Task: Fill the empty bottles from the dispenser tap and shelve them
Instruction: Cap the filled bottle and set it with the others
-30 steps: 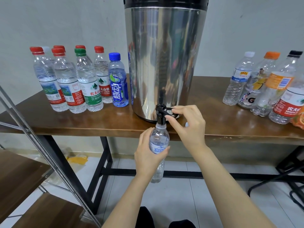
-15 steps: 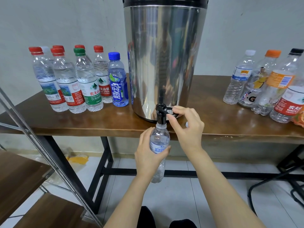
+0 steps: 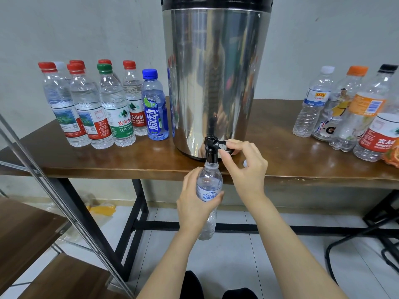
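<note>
Head view. Left hand wraps the clear, ribbed plastic bottle, holding its open neck under the black tap spout, just below the table front edge, so water should land inside. Right hand pinches the tap's lever between thumb and forefinger. The dispenser is a smooth mirror-steel drum at the front edge. Other capped bottles stand at both table ends.

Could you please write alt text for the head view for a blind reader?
A left hand holds a small clear plastic bottle under the black tap of a tall steel dispenser while the right hand pinches its lever. Capped bottles flank it on a brown table.
</note>
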`<state>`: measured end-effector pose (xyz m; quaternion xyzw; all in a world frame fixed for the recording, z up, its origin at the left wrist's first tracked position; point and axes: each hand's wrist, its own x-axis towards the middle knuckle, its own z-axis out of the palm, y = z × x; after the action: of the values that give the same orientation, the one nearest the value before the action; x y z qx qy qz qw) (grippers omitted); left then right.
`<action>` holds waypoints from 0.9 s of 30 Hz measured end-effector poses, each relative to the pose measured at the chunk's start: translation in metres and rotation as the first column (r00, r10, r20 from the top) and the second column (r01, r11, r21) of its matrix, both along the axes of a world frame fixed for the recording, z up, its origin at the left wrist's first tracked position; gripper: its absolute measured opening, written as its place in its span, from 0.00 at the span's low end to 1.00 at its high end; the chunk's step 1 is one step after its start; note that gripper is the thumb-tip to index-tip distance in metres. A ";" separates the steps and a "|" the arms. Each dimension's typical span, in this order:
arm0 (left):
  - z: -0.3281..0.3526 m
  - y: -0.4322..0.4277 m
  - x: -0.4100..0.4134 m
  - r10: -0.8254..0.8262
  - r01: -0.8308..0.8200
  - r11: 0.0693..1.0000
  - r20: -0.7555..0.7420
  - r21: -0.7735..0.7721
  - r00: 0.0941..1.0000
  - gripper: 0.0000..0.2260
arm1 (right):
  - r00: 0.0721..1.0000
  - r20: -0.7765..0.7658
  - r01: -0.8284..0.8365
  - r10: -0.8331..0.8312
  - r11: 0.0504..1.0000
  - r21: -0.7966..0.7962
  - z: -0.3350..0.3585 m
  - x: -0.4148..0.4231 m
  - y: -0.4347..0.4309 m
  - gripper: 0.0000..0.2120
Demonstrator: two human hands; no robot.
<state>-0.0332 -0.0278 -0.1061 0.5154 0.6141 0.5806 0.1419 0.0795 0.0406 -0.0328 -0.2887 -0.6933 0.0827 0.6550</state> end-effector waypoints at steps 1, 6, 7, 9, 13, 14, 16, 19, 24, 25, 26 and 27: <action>0.000 0.000 0.000 0.000 0.000 1.000 0.002 -0.002 1.000 0.33 | 1.000 0.000 -0.001 0.001 1.000 -0.003 0.000 0.000 0.000 0.12; -0.001 0.001 -0.001 -0.002 0.002 1.000 -0.001 -0.009 1.000 0.33 | 1.000 -0.006 -0.010 0.010 1.000 -0.025 0.001 -0.001 -0.002 0.12; 0.000 0.001 -0.001 -0.002 0.002 1.000 -0.001 -0.009 1.000 0.33 | 1.000 -0.006 -0.010 0.010 1.000 -0.028 0.001 -0.001 -0.002 0.12; 0.000 0.002 -0.001 0.003 -0.003 1.000 -0.002 -0.006 1.000 0.33 | 1.000 -0.006 -0.008 0.008 1.000 -0.029 0.001 -0.001 -0.002 0.12; -0.001 0.002 -0.001 0.010 -0.010 1.000 -0.008 -0.009 1.000 0.34 | 1.000 -0.006 -0.012 0.012 0.999 -0.042 0.001 -0.001 -0.002 0.12; -0.001 0.002 -0.001 0.010 -0.011 1.000 -0.010 -0.008 1.000 0.34 | 1.000 -0.006 -0.014 0.014 0.999 -0.044 0.001 -0.001 -0.002 0.12; -0.001 0.003 -0.001 0.012 -0.012 1.000 -0.015 -0.007 1.000 0.34 | 1.000 -0.007 -0.018 0.018 0.999 -0.049 0.001 -0.001 -0.003 0.11; -0.001 0.002 -0.001 0.014 -0.014 1.000 -0.017 -0.007 1.000 0.34 | 1.000 -0.012 -0.017 0.016 0.998 -0.055 0.002 0.000 -0.004 0.11; -0.002 0.003 -0.001 0.014 -0.014 1.000 -0.017 -0.010 1.000 0.34 | 0.999 -0.010 -0.031 0.030 0.998 -0.062 0.002 0.000 -0.004 0.12; -0.003 0.003 -0.001 0.012 -0.012 1.000 -0.017 -0.009 1.000 0.34 | 0.999 -0.010 -0.031 0.031 0.997 -0.064 0.002 0.000 -0.004 0.12; -0.003 0.003 -0.001 0.012 -0.012 1.000 -0.018 -0.008 1.000 0.34 | 0.999 -0.010 -0.032 0.031 0.997 -0.067 0.002 0.000 -0.004 0.12; -0.003 0.003 -0.001 0.012 -0.012 1.000 -0.019 -0.008 1.000 0.34 | 0.999 -0.010 -0.032 0.031 0.997 -0.070 0.002 0.000 -0.004 0.12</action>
<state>-0.0345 -0.0245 -0.1087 0.5165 0.6209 0.5740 0.1348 0.0794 0.0365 -0.0311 -0.3003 -0.6915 0.1187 0.6461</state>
